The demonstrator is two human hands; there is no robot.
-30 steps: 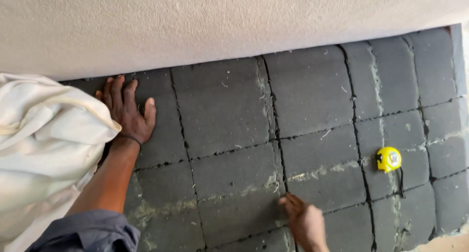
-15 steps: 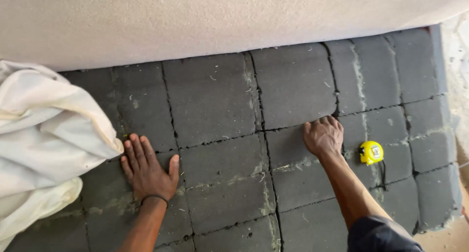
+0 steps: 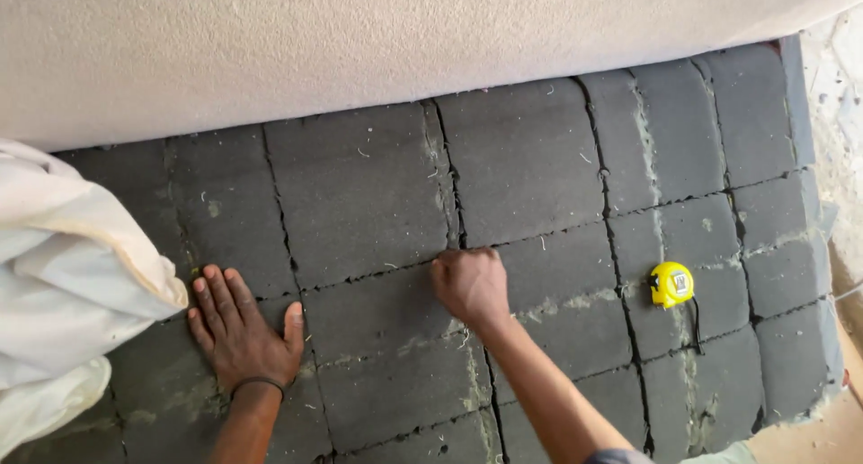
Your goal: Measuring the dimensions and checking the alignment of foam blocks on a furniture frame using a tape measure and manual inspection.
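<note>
Foam pad: a dark grey foam sheet point(image 3: 378, 194) made of rectangular blocks glued edge to edge, lying flat and running under the pale textured carpet point(image 3: 360, 41) along its far edge.
Look: matte and porous; the seams are ragged, with pale glue smears and stray fibres, thickest toward the near edge and the right-hand blocks.
Handling: it looks light and soft, likely to dent under a palm; the glued joints seem the weak spots, so it may tear if pulled hard there.
Where to take hold: best pressed flat on a block face, or pinched at a seam lip or the free right edge.
Left hand point(image 3: 243, 325): open, fingers spread, palm flat on the foam near its left edge, holding nothing.
Right hand point(image 3: 469, 284): curled into a loose fist at a seam crossing mid-pad; I cannot tell whether it pinches anything.
Tape measure point(image 3: 671, 284): yellow, resting on the foam toward the right edge, untouched.
White cloth point(image 3: 63, 284): bunched over the pad's left edge, just beside the left hand.
</note>
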